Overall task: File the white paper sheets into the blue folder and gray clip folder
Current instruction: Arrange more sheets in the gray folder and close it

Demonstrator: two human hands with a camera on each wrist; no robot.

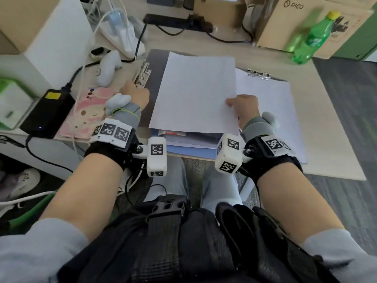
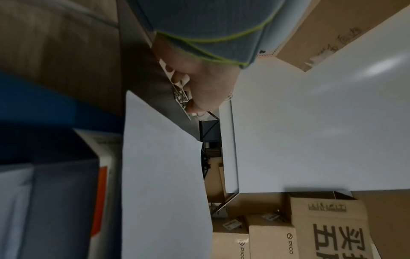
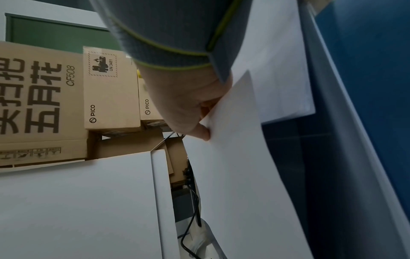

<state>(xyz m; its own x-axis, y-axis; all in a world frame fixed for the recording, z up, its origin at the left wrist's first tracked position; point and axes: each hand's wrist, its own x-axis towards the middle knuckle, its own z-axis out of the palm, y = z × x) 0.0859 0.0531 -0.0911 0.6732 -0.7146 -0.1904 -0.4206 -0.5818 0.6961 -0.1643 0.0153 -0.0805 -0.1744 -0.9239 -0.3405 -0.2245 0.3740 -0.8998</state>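
Observation:
A white paper sheet (image 1: 195,92) lies tilted over the open gray clip folder (image 1: 155,64). My right hand (image 1: 242,107) pinches the sheet's right edge between thumb and fingers; the pinching fingers (image 3: 203,130) and the sheet (image 3: 244,175) show close up in the right wrist view. My left hand (image 1: 135,92) grips the folder's metal clip (image 1: 142,75), with its fingers (image 2: 190,98) curled on the clip (image 2: 180,95). The blue folder (image 1: 189,145) lies under the sheet at the desk's near edge. Another white sheet (image 1: 271,107) lies to the right under a second metal clip (image 1: 259,73).
A green bottle (image 1: 312,37) and cardboard boxes (image 1: 306,17) stand at the back right. On the left are a black power adapter (image 1: 49,111), a pink pad (image 1: 87,113), a white controller (image 1: 108,66) and cables. The desk edge (image 1: 336,176) runs close on the right.

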